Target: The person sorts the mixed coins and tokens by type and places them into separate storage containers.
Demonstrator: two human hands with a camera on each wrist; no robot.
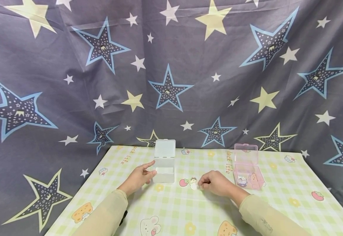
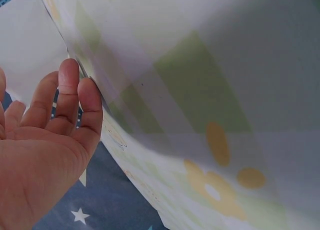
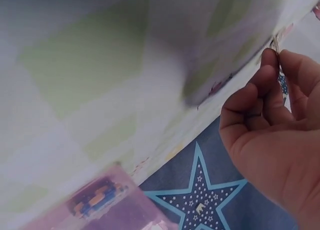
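Hands | L (image 1: 138, 178) relaxed, touching clear box (image 1: 164, 165) | R (image 1: 215, 183) pinching small sticker (image 1: 193, 184) mid-table

Even, soft indoor light; the head view is sharp but bowed at its edges, both wrist views blurred close-up, faint shadows under the hands (image 1: 137, 178)

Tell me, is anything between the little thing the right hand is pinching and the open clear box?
Nothing visible. The right hand pinches a small piece on the tablecloth; only bare cloth lies between it and the clear box.
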